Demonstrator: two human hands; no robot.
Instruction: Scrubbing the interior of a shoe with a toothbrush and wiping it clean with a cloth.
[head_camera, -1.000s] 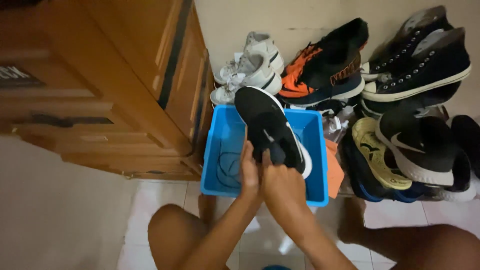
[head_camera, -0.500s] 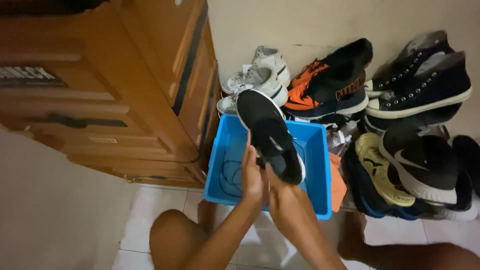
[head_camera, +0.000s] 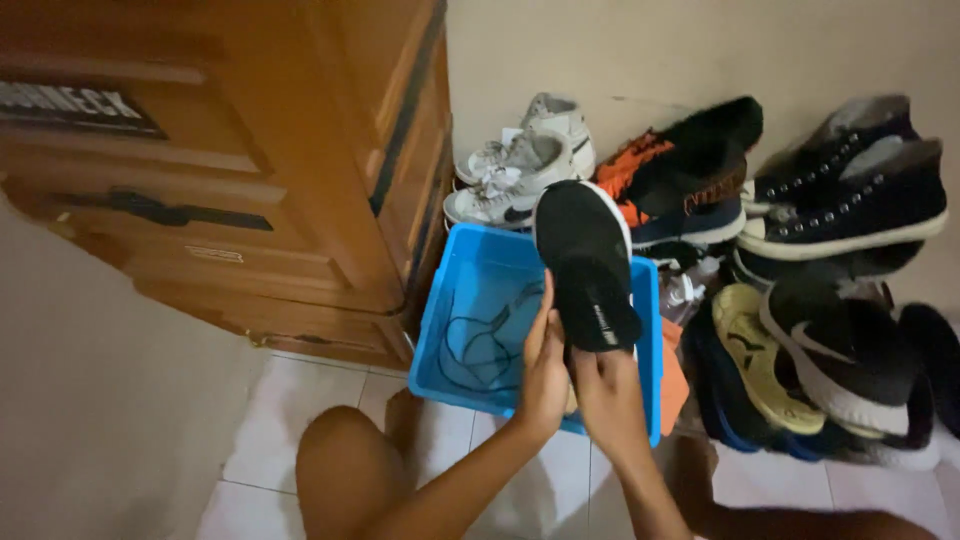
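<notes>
I hold a black sneaker with a white sole edge (head_camera: 588, 262) over a blue plastic tub (head_camera: 452, 300). My left hand (head_camera: 545, 368) grips the shoe's heel from the left side. My right hand (head_camera: 608, 385) holds the heel from below and the right. The toe points away from me toward the wall. Dark laces (head_camera: 480, 345) lie in water at the bottom of the tub. My bare knee (head_camera: 340, 455) is in front of the tub.
A wooden cabinet (head_camera: 250, 170) stands at the left, touching the tub. A pile of shoes lies at the wall: white sneakers (head_camera: 515, 165), an orange and black shoe (head_camera: 680, 170), dark high-tops (head_camera: 860, 200), a yellow-lined shoe (head_camera: 760, 360). White floor tiles (head_camera: 290, 420) lie below.
The black sneaker has been turned in my hands, from lying diagonally to pointing almost straight away. Both hands kept their grip at the heel. The camera view shifted slightly.
</notes>
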